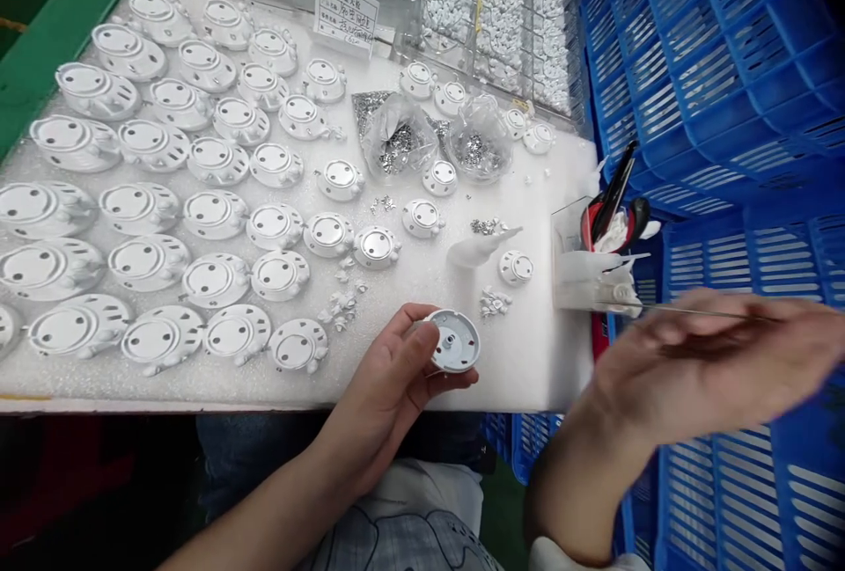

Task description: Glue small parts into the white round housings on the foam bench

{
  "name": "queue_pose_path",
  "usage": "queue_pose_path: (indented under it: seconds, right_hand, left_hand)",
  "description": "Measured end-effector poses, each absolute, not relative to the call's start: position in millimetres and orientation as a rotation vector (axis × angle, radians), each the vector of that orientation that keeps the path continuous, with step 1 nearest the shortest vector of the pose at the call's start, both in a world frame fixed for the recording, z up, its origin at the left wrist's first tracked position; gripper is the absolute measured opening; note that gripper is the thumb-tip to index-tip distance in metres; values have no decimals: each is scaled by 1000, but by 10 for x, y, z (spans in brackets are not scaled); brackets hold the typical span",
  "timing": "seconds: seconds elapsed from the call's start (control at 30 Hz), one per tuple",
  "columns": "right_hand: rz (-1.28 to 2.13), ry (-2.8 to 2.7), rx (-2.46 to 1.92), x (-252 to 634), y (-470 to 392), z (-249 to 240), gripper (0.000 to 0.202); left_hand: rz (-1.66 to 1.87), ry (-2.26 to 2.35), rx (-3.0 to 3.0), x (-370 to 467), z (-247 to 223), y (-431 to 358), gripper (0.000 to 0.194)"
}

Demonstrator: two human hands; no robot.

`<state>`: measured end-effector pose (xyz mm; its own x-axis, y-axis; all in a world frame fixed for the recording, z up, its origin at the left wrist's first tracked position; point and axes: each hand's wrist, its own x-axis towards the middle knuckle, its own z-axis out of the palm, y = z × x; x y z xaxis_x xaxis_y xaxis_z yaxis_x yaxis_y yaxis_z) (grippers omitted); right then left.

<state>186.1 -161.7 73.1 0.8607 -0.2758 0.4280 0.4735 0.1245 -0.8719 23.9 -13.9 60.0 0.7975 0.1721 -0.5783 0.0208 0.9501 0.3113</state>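
Observation:
My left hand (pixel 406 360) holds a round white part (pixel 454 340) near the front edge of the foam-topped table, its hollow side with a small central post facing up. Out to the right, beside the clear holder, my right hand (pixel 719 360) is smeared by motion. A thin rod (pixel 700 313) runs across its fingers, and whether they grip it is unclear. A white nozzle bottle (pixel 481 247) stands beyond the left hand, with a small round white piece (pixel 516 267) to its right.
Rows of white round assemblies (pixel 215 212) cover the table's left. Bags of small metal bits (pixel 400 144) lie mid-back, before trays of white parts (pixel 502 17). A clear holder (pixel 574 267) with scissors (pixel 613 210) stands at the right edge, beside blue crates (pixel 719 52).

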Motion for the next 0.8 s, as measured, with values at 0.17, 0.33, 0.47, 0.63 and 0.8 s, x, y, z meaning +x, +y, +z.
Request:
queue_pose_path:
  seconds: [0.17,0.33,0.47,0.63,0.8]
  right_hand:
    - [-278,-396,-1309,1531,-1076,533,30]
    - [-194,-454,-1333,1476,-1083,459,31]
    - [-179,-485,-1326,1456,-1069,446,27]
    - [-176,-516,-1333,1419,-1032,457,27]
    - [-128,-533,-1370,1420,-1064,459,25]
  left_hand:
    - [94,623,324,234,571,-156,45]
    - [104,621,321,230,568,-156,45]
    - [102,620,334,238,563,-157,45]
    - [100,610,352,236,545,-173,46]
    - [95,624,356,242,544,-174,46]
